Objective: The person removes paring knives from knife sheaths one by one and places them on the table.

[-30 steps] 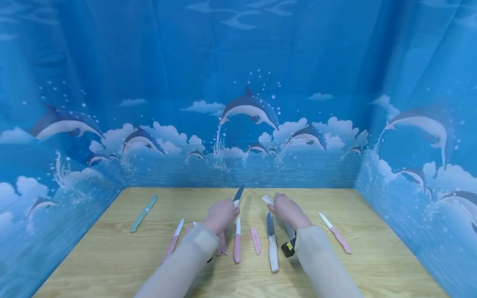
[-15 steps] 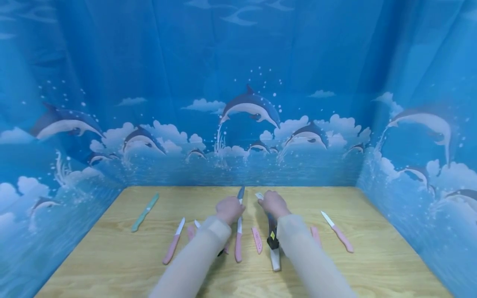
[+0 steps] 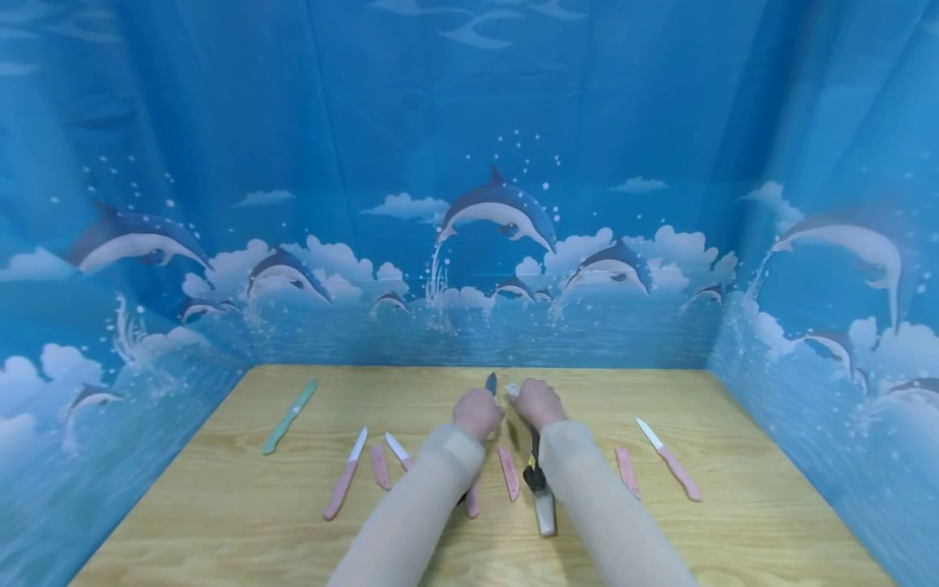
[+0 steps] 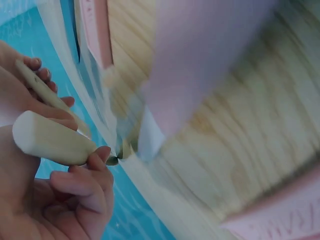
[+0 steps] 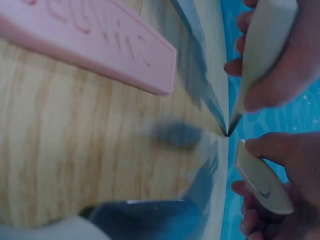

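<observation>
My left hand [image 3: 478,413] grips the white handle [image 4: 55,140] of a kitchen knife, whose dark blade [image 3: 491,383] points toward the back of the table. Close on its right, my right hand [image 3: 539,403] pinches a white blade sheath [image 5: 262,180] between thumb and fingers. Knife and sheath are apart; in the right wrist view the knife tip sits just above the sheath's end. Below the hands lie a pink sheath [image 3: 509,473] and a second white-handled knife [image 3: 544,514], partly hidden by my right wrist. My left forearm covers most of a pink-handled knife [image 3: 473,501].
Left on the wooden table [image 3: 220,522] lie a green knife [image 3: 289,416], a pink-handled knife [image 3: 345,473], a pink sheath [image 3: 381,466] and another partly covered knife [image 3: 398,450]. To the right are a pink sheath [image 3: 627,470] and a pink-handled knife [image 3: 669,461]. A dolphin-print curtain [image 3: 469,204] surrounds the table.
My left hand has moved right with the knife, and my right hand has shifted left with the sheath, so the two are now close together. The things on the table lie as before.
</observation>
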